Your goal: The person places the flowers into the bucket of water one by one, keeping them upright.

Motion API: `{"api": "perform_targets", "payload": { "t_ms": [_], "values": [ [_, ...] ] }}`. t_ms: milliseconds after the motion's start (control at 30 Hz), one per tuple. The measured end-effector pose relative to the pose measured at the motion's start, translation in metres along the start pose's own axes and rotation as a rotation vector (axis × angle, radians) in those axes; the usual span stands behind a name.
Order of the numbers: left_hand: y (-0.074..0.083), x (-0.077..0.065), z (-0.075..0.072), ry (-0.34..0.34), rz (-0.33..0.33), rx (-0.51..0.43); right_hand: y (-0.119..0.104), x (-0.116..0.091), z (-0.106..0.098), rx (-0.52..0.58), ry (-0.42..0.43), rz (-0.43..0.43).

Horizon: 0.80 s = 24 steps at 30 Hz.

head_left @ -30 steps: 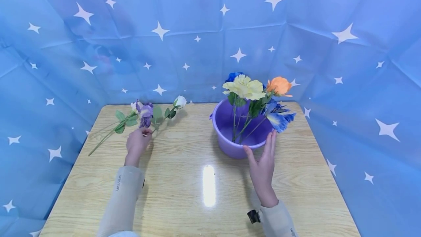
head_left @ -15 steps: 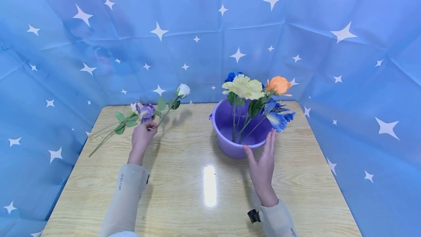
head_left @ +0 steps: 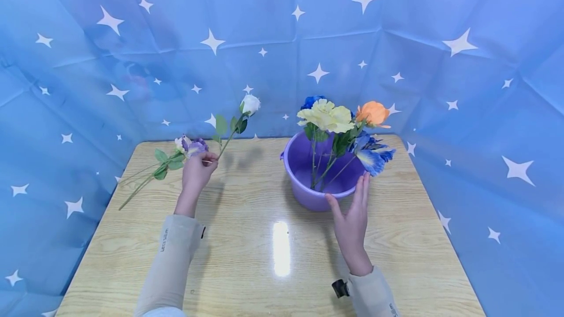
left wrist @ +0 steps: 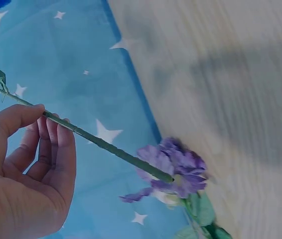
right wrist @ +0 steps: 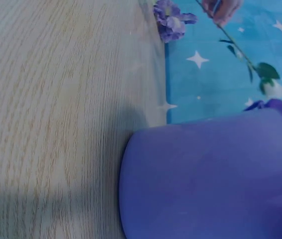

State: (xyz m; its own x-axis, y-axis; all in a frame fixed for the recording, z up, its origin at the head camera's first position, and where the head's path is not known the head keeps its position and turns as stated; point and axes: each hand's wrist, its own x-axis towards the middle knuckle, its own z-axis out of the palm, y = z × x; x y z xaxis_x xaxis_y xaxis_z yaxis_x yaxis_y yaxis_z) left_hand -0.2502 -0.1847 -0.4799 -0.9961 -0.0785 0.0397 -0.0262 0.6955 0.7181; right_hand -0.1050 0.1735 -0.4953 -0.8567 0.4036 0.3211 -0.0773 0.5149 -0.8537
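Note:
My left hand (head_left: 197,176) pinches the green stem of a white rose (head_left: 250,104) between thumb and fingers. The bloom is raised, tilted up and to the right. In the left wrist view, the bare stem (left wrist: 108,147) slants past the fingertips, its cut end over a purple iris (left wrist: 173,167). Straight fingers of my right hand (head_left: 352,224) rest at the rim of a purple bucket (head_left: 308,198), the thumb on its near side. Inside the bucket stand a pale yellow flower (head_left: 327,116), an orange flower (head_left: 373,114) and blue flowers (head_left: 372,155).
Beside the left hand, the purple iris (head_left: 196,146) and a stem with green leaves (head_left: 162,164) lie on the wooden table (head_left: 238,258). A blue cloth with white stars (head_left: 246,18) hangs behind and along the sides.
My left hand has lifted the white rose off the table and moved up and to the right with it. My right hand has stayed at the bucket.

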Motion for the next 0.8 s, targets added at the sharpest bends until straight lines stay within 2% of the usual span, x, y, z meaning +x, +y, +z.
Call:
{"api": "perform_targets", "payload": {
  "t_ms": [333,800],
  "values": [
    [0.03,-0.001,-0.001,0.012,0.036,-0.047,-0.001,0.0,0.0,0.004,0.002,0.001],
    [0.061,-0.002,0.004,0.008,0.103,-0.111,0.001,0.0,0.0,0.005,0.003,-0.004]
  ]
}}
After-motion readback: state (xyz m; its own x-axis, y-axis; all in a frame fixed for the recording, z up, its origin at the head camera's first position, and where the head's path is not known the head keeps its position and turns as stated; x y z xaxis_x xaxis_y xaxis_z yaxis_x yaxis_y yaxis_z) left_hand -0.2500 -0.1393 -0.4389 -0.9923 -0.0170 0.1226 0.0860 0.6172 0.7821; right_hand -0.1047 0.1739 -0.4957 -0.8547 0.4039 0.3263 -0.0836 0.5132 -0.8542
